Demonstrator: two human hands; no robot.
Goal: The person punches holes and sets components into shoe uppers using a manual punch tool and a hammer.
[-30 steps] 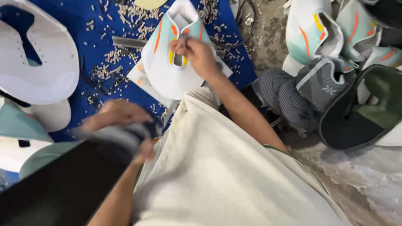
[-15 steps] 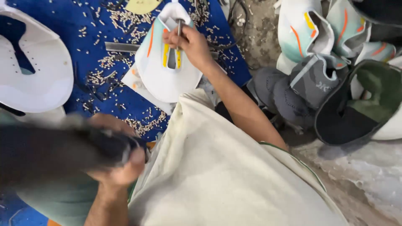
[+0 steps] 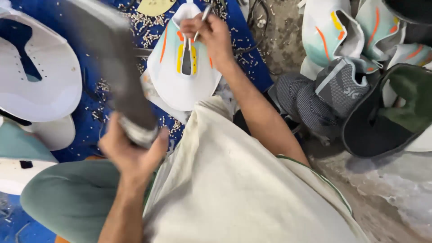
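Here my right hand (image 3: 211,33) pinches a punch (image 3: 202,18) upright on the shoe upper (image 3: 182,83) lying flat on the blue mat (image 3: 245,54). Left hand (image 3: 130,150) grips a raised mallet (image 3: 114,76). I judge: keep punch vertical, fingers low, strike squarely.
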